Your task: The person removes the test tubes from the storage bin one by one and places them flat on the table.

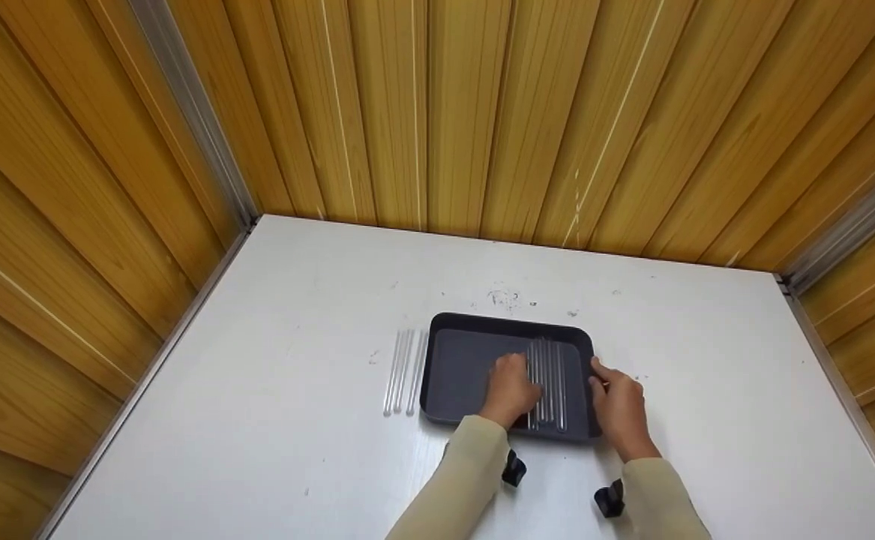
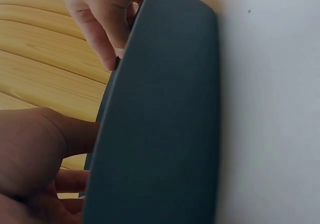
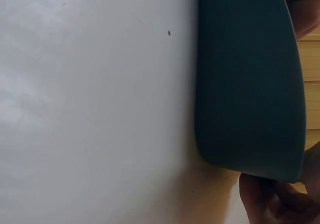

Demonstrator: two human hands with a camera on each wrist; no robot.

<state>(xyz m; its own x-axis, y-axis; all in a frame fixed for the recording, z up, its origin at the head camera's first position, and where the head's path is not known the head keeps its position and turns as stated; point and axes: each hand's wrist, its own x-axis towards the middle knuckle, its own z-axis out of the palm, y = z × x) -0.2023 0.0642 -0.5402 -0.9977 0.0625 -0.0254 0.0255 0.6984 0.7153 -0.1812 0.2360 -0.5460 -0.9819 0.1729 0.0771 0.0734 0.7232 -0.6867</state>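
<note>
A dark grey rectangular tray point(image 1: 459, 375) lies on the white table. Several clear glass rods point(image 1: 561, 390) lie side by side in its right half. My left hand point(image 1: 510, 386) is inside the tray, fingers curled, pinching the leftmost rod of that row; the tray wall point(image 2: 160, 114) hides its fingertips in the left wrist view. With thumb and fingers on either side of the right rim, my right hand point(image 1: 621, 405) grips the tray. Near the lower corner of the tray wall point(image 3: 250, 84), the right wrist view shows curled right fingers point(image 3: 255, 196).
More clear rods point(image 1: 403, 371) lie on the white table point(image 1: 257, 420) just left of the tray, roughly parallel to its side. Wood-patterned panels point(image 1: 467, 112) stand behind the table and at both sides. Black wrist devices point(image 1: 513, 471) sit by the sleeves.
</note>
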